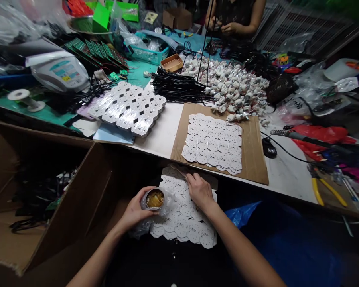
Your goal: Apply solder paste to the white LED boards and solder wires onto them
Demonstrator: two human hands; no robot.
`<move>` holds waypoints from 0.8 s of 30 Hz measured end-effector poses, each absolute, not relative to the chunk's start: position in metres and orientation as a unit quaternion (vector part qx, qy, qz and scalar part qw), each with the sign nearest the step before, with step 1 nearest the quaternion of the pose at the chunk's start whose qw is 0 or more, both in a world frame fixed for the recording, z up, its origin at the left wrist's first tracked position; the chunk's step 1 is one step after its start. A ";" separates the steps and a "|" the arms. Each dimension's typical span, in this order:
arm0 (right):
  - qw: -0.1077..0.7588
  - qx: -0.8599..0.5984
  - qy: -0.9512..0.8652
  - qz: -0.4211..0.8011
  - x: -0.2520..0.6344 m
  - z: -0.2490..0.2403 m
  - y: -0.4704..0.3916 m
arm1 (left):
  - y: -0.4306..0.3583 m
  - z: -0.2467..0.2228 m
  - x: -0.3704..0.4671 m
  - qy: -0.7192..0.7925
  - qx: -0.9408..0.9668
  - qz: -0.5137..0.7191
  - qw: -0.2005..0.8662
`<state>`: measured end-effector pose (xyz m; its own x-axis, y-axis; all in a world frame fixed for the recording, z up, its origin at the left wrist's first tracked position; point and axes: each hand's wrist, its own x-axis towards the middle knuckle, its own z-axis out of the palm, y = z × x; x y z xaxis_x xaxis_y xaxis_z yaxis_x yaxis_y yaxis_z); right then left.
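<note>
My left hand (pixel 139 208) is wrapped round a small round tin (pixel 154 199) with amber-coloured material inside and clear plastic about it. White scalloped boards (pixel 182 223) with small holes lie on my lap, partly under both hands. Over their upper part, my right hand (pixel 200 190) pinches a thin stick-like tool (pixel 179 170), whose far end is hard to make out. On the table ahead, another set of white boards (pixel 214 141) rests on a flat piece of cardboard (pixel 254 155).
A stack of white panels (pixel 130 105) sits at the table's left, near a scale (pixel 60 71). Black cables (pixel 179 87) and a heap of white parts (pixel 236 85) lie behind. Yellow-handled pliers (pixel 329 191) are right; an open carton (pixel 62 199) is left. A person (pixel 235 24) stands across.
</note>
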<state>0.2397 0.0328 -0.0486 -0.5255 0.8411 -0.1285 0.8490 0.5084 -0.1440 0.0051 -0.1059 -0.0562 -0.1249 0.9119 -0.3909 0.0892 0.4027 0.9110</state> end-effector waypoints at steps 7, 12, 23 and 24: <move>0.003 0.456 0.877 -0.153 0.255 -0.043 0.039 | -0.102 -0.057 -0.001 0.637 0.398 0.376 0.542; -0.009 0.514 0.847 -0.138 0.280 -0.041 0.045 | -0.100 -0.057 -0.002 0.640 0.410 0.362 0.539; 0.008 0.465 0.874 -0.142 0.288 -0.037 0.044 | -0.092 -0.053 -0.002 0.651 0.410 0.357 0.530; 0.000 0.468 0.871 -0.147 0.292 -0.035 0.045 | -0.091 -0.052 -0.002 0.652 0.409 0.358 0.528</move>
<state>0.2920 0.0448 -0.0354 -0.5617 0.8159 -0.1374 0.8157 0.5184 -0.2565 -0.0016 -0.0911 -0.0524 -0.1064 0.9121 -0.3960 0.1557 0.4087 0.8993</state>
